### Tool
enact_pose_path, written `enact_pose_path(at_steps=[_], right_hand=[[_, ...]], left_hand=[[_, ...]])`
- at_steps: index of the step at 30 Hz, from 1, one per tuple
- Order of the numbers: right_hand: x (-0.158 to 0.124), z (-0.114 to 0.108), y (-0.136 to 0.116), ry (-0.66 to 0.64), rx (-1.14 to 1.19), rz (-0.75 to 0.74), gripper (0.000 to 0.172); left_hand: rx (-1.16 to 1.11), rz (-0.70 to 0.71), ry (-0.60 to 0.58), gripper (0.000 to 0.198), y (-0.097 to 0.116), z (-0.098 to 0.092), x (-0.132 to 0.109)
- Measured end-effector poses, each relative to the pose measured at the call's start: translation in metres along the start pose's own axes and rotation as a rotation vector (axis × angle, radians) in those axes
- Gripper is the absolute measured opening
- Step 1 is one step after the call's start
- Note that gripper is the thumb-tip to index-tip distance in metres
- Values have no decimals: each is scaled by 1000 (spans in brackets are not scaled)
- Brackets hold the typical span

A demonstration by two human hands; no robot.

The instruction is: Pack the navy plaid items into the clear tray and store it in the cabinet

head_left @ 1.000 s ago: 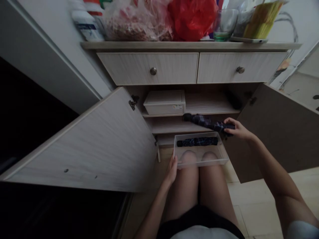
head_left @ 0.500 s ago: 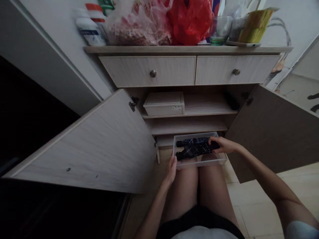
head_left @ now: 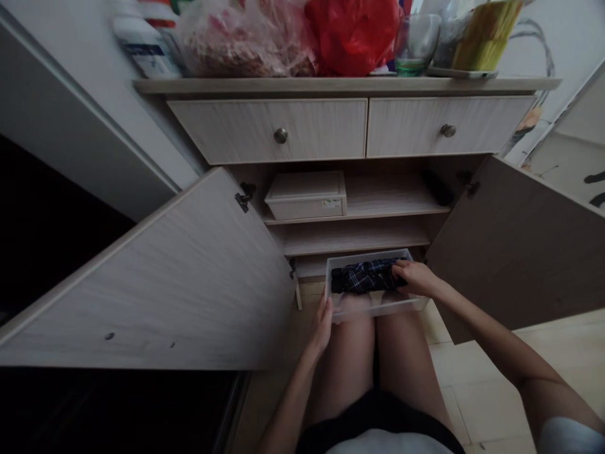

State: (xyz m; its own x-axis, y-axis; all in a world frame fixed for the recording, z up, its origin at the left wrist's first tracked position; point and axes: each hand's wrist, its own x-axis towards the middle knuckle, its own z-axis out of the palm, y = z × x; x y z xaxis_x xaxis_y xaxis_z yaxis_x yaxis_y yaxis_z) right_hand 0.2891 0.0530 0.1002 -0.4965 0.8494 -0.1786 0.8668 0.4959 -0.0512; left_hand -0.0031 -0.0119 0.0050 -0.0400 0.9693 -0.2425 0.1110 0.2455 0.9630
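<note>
A clear plastic box (head_left: 378, 310) rests over my thighs in front of the cabinet. Two dark plaid folded umbrellas (head_left: 363, 276) lie side by side in it, along its far wall. My left hand (head_left: 322, 325) grips the box at its left near corner, thumb on the rim and the other fingers partly hidden behind the wall. With its fingers closed, my right hand (head_left: 414, 277) holds the right end of the umbrellas inside the box. Whether it grips one or both I cannot tell.
The cabinet's left door (head_left: 161, 277) and right door (head_left: 524, 252) stand open on either side. A lidded white box (head_left: 306, 195) and a dark object (head_left: 437, 188) are on the upper shelf. Bags, bottles, a glass (head_left: 416, 44) and a yellow container (head_left: 486, 38) crowd the top.
The umbrellas have moved toward the far wall and now lie closer together, with my right hand still on their right end. My left hand stays on the box. The view has shifted slightly.
</note>
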Motion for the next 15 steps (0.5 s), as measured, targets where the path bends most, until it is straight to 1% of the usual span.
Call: enact_pose_path(at_steps=[2,4,5,6,7,8,10,11,13,15], right_hand=[[1,2,8,63,30,-95,28],[4,-1,23,132,140,-183,33],[7,-4,34,177,211,-197,34],[11,-8,47,236,272,-177,33],[16,-13,62,306,312,-120,32],[23,-18,79,389,318,-20,30],[40,-28,117,531,251,259,32],[49,-33,137,574,213,406,34],[67,-39,173,615,167,640,40],[82,-43,203,592,182,790,47]], left_hand=[[-2,5,-1,112,-1,-1,0],[6,1,-2,109,-2,-2,0],[13,-4,-2,109,-3,-2,0],[22,-10,0,109,-3,-2,0],[29,-16,4,110,-4,-3,0],[34,-22,7,112,-3,-3,0],[36,-30,8,113,-2,-3,0],[35,-30,6,113,-2,-2,0],[31,-24,4,111,-1,-2,0],[31,-20,9,111,-1,-2,1]])
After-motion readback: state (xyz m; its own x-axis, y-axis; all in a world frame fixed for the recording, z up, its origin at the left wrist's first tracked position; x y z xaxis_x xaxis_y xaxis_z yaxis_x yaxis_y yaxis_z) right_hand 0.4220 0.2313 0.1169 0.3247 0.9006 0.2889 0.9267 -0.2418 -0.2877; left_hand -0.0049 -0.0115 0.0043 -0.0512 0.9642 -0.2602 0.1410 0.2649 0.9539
